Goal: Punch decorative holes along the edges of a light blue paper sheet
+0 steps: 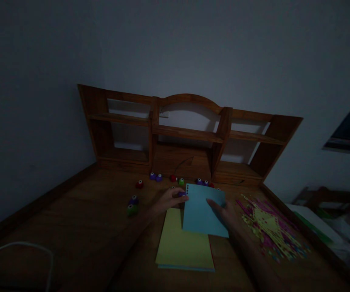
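Observation:
My left hand (168, 200) is closed around a small purple craft punch (181, 194) at the upper left edge of a blue sheet of paper (203, 215). Several dark holes run down that edge, just above the punch. The right side of the sheet is gripped by my right hand (227, 214), its thumb lying on top of the paper. The blue sheet is held over a stack of paper (184, 247) with a yellow sheet on top, covering its upper right corner.
Other small punches stand around: a green one (131, 209), a red one (139, 184), and purple ones (156, 177) farther back. Right of my hands lies a pile of punched paper strips (269, 223). A wooden shelf (187, 132) backs the desk; a white cable (26, 244) crosses the lower left.

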The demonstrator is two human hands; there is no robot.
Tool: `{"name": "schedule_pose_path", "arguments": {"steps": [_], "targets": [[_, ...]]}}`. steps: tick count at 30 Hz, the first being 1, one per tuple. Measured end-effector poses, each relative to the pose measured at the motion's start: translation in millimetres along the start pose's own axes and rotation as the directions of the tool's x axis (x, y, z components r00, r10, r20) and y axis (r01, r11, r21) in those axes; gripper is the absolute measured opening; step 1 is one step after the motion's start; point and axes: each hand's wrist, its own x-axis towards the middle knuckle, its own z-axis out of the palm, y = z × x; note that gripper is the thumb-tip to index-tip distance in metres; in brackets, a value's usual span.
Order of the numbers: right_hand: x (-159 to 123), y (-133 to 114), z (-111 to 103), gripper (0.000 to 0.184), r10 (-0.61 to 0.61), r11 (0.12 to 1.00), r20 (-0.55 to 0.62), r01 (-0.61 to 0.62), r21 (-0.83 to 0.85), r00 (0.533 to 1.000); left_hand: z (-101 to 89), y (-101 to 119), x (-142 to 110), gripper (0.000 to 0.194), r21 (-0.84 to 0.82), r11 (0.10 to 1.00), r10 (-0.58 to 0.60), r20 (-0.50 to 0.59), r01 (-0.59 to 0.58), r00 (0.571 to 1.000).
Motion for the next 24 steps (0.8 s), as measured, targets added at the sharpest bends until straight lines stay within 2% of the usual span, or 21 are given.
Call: {"name": "schedule_pose_path", "arguments": {"steps": [3, 5, 8, 11, 14, 17, 24], "targets": [[-2, 0, 0, 0.047, 0.023, 1.000, 0.002, -0.023, 0.019, 1.000, -3.3, -1, 2, 0.033, 0.010, 0.999, 0.040, -0.069, -0.039, 0.997], [-3, -2, 0, 0.045, 0.023, 1.000, -0.002, -0.023, 0.020, 1.000, -6.4, -6, 5, 0.037, -0.025, 0.999, 0.023, -0.168, -0.028, 0.985], [-4, -7, -1, 0.043, 0.020, 1.000, -0.016, -0.019, 0.023, 1.000, -11.7, -17, 9, 0.047, -0.062, 0.997, -0.057, -0.349, 0.037, 0.935], [-8, -17, -2, 0.043, 0.047, 0.999, -0.086, -0.046, 0.017, 0.995, -16.2, -28, 14, 0.057, -0.082, 0.992, -0.122, -0.426, 0.096, 0.896], [-14, -28, -3, 0.040, 0.079, 0.997, -0.161, -0.078, 0.013, 0.984, -19.3, -35, 17, 0.062, -0.100, 0.985, -0.170, -0.446, 0.140, 0.879], [-17, -32, -4, 0.040, 0.097, 0.995, -0.175, -0.093, 0.029, 0.980, -20.9, -39, 18, 0.063, -0.088, 0.978, -0.209, -0.462, 0.190, 0.862], [-8, -19, -6, 0.046, 0.060, 0.998, -0.196, -0.061, 0.002, 0.979, -14.7, -28, 10, 0.052, 0.115, 0.984, -0.078, -0.421, 0.138, 0.904]]}}
